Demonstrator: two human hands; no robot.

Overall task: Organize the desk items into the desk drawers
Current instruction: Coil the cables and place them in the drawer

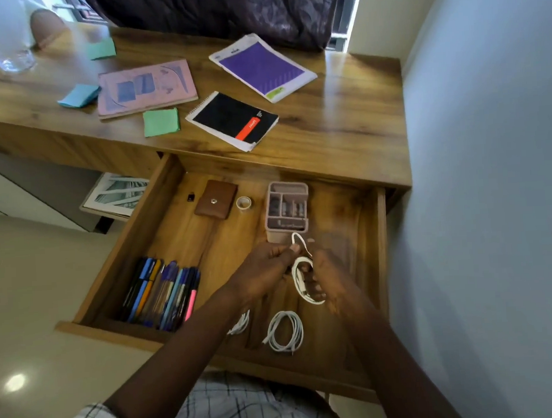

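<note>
Pinching white cable (297, 277) | left grip (265, 271), right grip (329, 281) both clamped | apart from drawer (382, 250) right edge.

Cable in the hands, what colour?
White; the cable shows best in the head view.

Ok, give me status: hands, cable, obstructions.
Left hand pinches white cable end; right hand, blurred, holds its coil. Cable above open drawer, not yet down. Another coiled cable lies at drawer front; nothing blocking.
</note>
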